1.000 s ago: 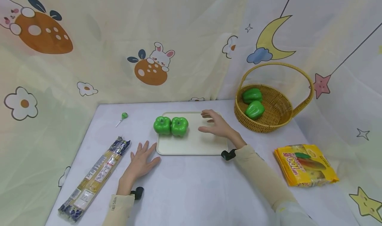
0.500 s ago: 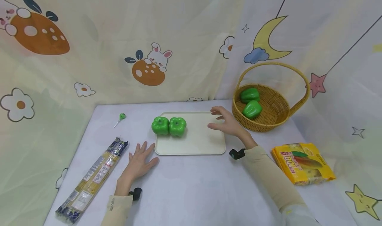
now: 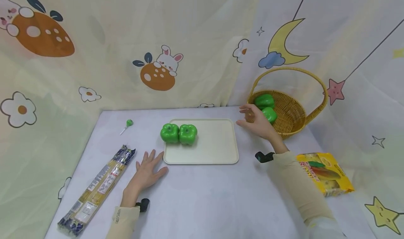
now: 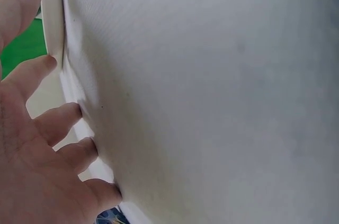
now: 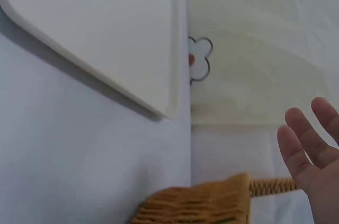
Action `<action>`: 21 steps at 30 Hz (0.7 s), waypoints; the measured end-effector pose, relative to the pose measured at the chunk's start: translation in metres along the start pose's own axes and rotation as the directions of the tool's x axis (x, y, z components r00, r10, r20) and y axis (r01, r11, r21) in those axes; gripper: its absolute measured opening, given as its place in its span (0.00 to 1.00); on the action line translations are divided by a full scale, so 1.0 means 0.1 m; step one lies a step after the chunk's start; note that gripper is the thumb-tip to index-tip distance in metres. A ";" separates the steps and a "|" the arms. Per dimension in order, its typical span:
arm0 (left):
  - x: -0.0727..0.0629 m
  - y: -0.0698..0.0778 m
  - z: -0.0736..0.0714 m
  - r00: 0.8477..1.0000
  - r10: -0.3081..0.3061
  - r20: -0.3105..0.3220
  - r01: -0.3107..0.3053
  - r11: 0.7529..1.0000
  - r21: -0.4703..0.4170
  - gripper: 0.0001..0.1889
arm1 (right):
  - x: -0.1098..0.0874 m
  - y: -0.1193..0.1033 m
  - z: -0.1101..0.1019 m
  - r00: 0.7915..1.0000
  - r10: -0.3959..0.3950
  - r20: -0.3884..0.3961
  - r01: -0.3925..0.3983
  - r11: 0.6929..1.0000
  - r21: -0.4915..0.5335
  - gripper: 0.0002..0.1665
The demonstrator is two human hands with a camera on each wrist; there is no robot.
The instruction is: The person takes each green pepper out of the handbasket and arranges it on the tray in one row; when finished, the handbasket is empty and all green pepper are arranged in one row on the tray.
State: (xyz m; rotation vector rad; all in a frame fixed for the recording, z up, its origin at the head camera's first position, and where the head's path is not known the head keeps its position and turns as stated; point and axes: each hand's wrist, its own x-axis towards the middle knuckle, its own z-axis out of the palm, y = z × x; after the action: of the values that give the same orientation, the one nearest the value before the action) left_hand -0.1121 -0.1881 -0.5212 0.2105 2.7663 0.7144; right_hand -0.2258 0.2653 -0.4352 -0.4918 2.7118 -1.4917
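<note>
Two green bell peppers (image 3: 179, 133) stand side by side at the left end of a cream tray (image 3: 217, 151). My left hand (image 3: 147, 172) rests on the table with its fingers spread, by the tray's lower left corner; in the left wrist view its fingertips touch the white cloth. My right hand (image 3: 257, 123) hovers in front of the wicker basket (image 3: 290, 114), fingers apart and holding nothing. Two more green bell peppers (image 3: 264, 101) lie in the basket's left side, the nearer one partly hidden by that hand. The right wrist view shows the basket's rim (image 5: 196, 203) below the hand.
A long pack of dry noodles (image 3: 98, 190) lies slanted at the left. Behind it is a green lollipop (image 3: 127, 125). A yellow snack package (image 3: 328, 174) sits at the right, partly covered by the right sleeve. A printed curtain (image 3: 202, 49) hangs behind the table.
My right hand has moved right, from above the tray to the front of the basket, with nothing in it. The left hand and the peppers stay in place.
</note>
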 end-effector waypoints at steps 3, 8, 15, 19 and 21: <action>0.01 0.00 -0.01 1.000 0.004 -0.007 -0.004 1.000 0.008 0.37 | 0.00 0.00 -0.14 0.998 0.058 -0.024 -0.057 0.998 0.035 0.38; 0.01 0.01 -0.03 1.000 0.005 -0.004 -0.005 1.000 0.010 0.37 | 0.02 0.01 -0.32 0.990 0.124 -0.061 -0.120 0.991 0.057 0.40; 0.01 0.01 -0.03 1.000 -0.003 -0.003 0.003 1.000 0.000 0.37 | 0.06 0.06 -0.51 0.980 0.167 -0.109 -0.169 0.986 -0.011 0.44; 0.01 0.00 -0.01 1.000 -0.013 0.005 0.013 1.000 -0.005 0.37 | 0.11 0.12 -0.61 0.971 0.210 -0.119 -0.213 0.977 -0.020 0.47; 0.01 -0.01 0.00 1.000 -0.016 0.006 0.016 1.000 -0.003 0.37 | 0.14 0.14 -0.66 0.964 0.234 -0.127 -0.239 0.971 -0.023 0.49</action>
State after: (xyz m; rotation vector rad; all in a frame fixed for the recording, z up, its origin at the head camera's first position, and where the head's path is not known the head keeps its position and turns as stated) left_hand -0.1128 -0.1885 -0.5215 0.1894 2.7575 0.7131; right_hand -0.2532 0.3226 -0.4090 -0.0715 2.7738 -1.4541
